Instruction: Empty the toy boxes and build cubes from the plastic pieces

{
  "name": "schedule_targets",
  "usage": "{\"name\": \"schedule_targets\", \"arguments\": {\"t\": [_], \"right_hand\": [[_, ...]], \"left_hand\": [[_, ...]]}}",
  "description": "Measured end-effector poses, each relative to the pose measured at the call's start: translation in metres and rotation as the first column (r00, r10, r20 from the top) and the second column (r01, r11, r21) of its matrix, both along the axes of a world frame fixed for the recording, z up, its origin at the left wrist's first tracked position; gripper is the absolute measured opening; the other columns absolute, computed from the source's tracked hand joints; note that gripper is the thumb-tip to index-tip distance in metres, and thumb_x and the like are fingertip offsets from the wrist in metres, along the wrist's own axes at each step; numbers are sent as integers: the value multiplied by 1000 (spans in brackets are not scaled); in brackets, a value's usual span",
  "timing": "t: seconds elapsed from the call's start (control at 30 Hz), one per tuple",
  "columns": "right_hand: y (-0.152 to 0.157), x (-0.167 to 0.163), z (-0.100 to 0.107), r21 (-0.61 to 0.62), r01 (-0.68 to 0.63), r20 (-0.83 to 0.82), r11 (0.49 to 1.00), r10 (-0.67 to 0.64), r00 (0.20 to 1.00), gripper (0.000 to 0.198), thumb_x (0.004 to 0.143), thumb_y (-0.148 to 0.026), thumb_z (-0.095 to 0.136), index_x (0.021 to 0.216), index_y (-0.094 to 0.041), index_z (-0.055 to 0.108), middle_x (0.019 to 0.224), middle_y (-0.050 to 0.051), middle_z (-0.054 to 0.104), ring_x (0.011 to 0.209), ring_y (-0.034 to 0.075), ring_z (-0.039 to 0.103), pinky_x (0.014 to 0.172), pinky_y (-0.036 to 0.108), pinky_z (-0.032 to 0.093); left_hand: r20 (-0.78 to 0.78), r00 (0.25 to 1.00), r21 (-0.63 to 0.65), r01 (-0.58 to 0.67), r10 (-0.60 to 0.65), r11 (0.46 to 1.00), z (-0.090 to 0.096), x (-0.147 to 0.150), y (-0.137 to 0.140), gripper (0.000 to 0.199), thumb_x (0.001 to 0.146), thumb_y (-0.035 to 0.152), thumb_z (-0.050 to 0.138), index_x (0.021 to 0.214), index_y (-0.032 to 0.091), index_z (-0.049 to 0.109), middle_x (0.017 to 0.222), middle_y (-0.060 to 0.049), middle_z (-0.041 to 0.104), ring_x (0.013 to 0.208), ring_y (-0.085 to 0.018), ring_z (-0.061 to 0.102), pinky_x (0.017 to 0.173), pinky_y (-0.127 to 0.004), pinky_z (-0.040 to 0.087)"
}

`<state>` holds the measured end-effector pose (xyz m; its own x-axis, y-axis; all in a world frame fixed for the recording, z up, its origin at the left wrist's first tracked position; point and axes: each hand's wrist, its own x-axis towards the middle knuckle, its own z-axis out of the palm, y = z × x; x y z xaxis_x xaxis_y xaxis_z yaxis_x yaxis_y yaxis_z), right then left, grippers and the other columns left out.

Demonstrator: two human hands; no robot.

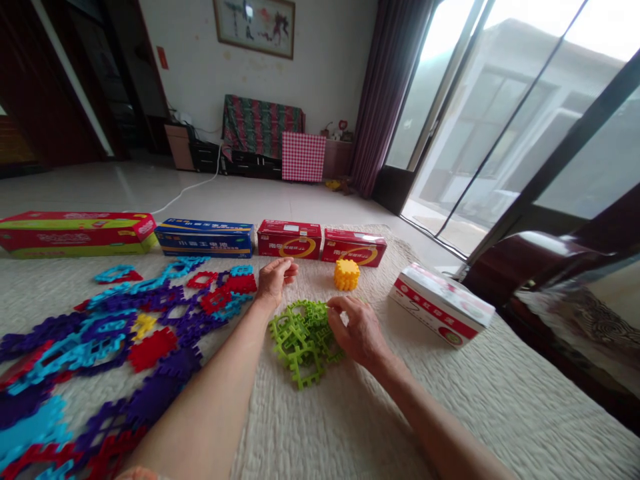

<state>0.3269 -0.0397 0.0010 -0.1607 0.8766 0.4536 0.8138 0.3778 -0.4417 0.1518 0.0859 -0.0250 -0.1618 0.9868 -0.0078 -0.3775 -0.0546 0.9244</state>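
Observation:
A heap of lime-green interlocking plastic pieces (316,313), notched square frames, lies on the beige quilted cover between my forearms. My right hand (357,327) is at the heap's right edge, thumb and fingertips closed at a green piece; the fingers partly hide the contact. Beyond the heap, my left hand (277,280) is held loosely curled above the cover, fingers apart from the thumb, with nothing visible in it. Past my right hand stands a stack of yellow notched pieces (347,275), pressed together into a compact block.
Purple, blue and red pieces (153,350) spread across the left side, with a few yellow ones among them. A red-and-green box (75,235), a blue box (205,239) and two red boxes (289,240) line the far edge. A white-and-red box (443,303) sits at right.

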Motion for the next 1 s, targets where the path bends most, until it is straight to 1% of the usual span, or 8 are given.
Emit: {"name": "schedule_targets", "arguments": {"t": [0.17, 0.3, 0.43, 0.53, 0.7, 0.83, 0.93, 1.0], "right_hand": [[7, 7, -5, 12, 26, -14, 1000, -26, 1000, 20, 87, -19, 48, 96, -20, 66, 95, 7, 70, 92, 21, 62, 85, 34, 43], [17, 9, 4, -43, 4, 77, 999, -1, 997, 26, 88, -20, 48, 106, -19, 66, 106, 9, 71, 100, 24, 62, 87, 38, 44], [29, 3, 18, -130, -20, 244, 991, 51, 968, 24, 85, -21, 52, 99, -21, 70, 93, 9, 74, 90, 24, 65, 82, 39, 44], [37, -3, 21, -192, -34, 269, 981, 86, 959, 22, 80, -18, 54, 91, -22, 72, 85, 7, 74, 82, 22, 65, 79, 37, 44], [46, -2, 17, -306, -100, 71, 947, 127, 989, 30, 72, -11, 52, 93, -19, 72, 78, 4, 72, 67, 15, 61, 66, 28, 45], [49, 8, 9, -342, -167, -144, 925, 124, 982, 26, 73, -16, 53, 92, -17, 71, 71, 1, 67, 60, 11, 54, 58, 24, 42], [49, 16, 0, -336, -157, -281, 929, 60, 958, 23, 74, -21, 56, 91, -17, 71, 69, 0, 64, 58, 11, 52, 55, 24, 41], [46, 18, -4, -300, -155, -365, 941, 37, 930, 20, 76, -25, 57, 90, -17, 69, 67, 0, 62, 58, 11, 52, 54, 24, 40]], "left_hand": [[9, 1000, -13, -1, 1, 1000, 1, 1, -1, 35, 57, 37, 70, 84, 14, 67, 71, -4, 70, 63, -13, 64, 56, -22, 45], [12, 1000, -20, 3, -3, 1000, 1, 2, -2, 35, 57, 36, 70, 84, 13, 68, 70, -4, 70, 61, -12, 63, 54, -21, 44], [1, 1000, -12, 10, -10, 1000, 1, 3, -2, 33, 59, 36, 70, 83, 13, 69, 71, -5, 70, 61, -12, 63, 53, -21, 44], [-2, 1000, -8, 16, -16, 1000, 0, 3, -2, 32, 61, 37, 70, 83, 14, 69, 71, -5, 71, 62, -13, 63, 54, -21, 44], [-2, 1000, -9, 16, -16, 1000, 0, 3, -2, 32, 60, 36, 70, 83, 14, 69, 71, -5, 71, 63, -14, 63, 54, -22, 43], [17, 1000, -19, 14, -14, 1000, 1, 4, -3, 32, 58, 36, 71, 82, 14, 69, 70, -5, 70, 62, -13, 63, 53, -22, 43], [32, 999, -26, 13, -12, 1000, 2, 4, -4, 33, 57, 37, 72, 81, 14, 69, 69, -5, 70, 61, -13, 63, 53, -22, 43], [36, 999, -28, 14, -13, 1000, 3, 3, -5, 33, 56, 37, 73, 80, 14, 70, 69, -5, 70, 62, -14, 63, 53, -22, 44]]}}
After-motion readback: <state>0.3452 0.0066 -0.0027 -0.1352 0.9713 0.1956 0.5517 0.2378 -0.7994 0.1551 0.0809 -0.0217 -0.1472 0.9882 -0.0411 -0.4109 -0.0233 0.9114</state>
